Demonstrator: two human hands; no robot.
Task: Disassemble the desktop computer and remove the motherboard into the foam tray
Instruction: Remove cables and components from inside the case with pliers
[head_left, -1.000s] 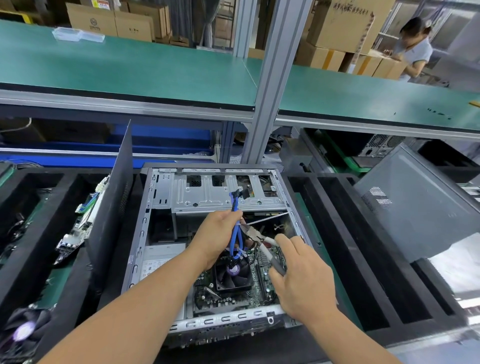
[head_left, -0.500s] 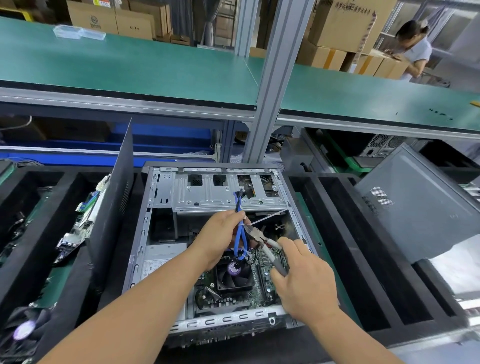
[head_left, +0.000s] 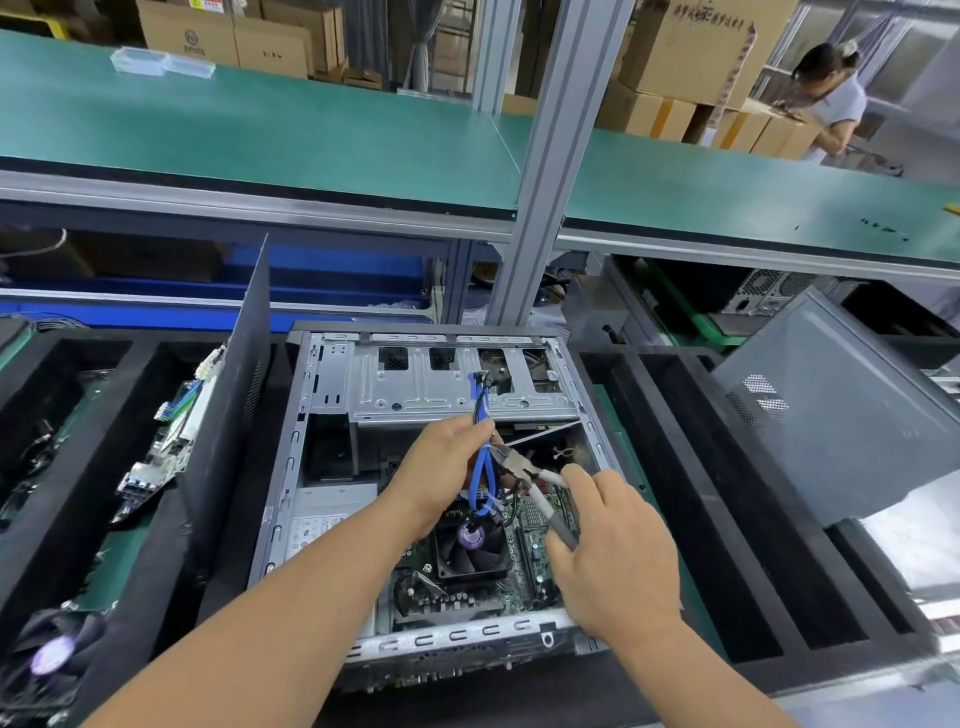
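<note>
The pliers' (head_left: 524, 470) tips are hidden behind the blue cables (head_left: 480, 467) pinched by the left hand (head_left: 441, 478). The right hand (head_left: 613, 551) grips the pliers' handles over the open case (head_left: 311, 467), motherboard (head_left: 524, 566) inside.

The cable bundle (head_left: 480, 470) is bright blue, bound by a white tie; the pliers (head_left: 537, 486) have a dull steel head and grey handles; the computer case (head_left: 332, 415) is bare silver-grey metal with a black outer edge; the motherboard (head_left: 524, 564) is dark green, its CPU fan (head_left: 470, 551) black with a purple hub label; the foam tray (head_left: 727, 519) is black; the upper shelf (head_left: 311, 140) is teal green with a black front edge; the cardboard boxes (head_left: 691, 52) are plain brown.
</note>
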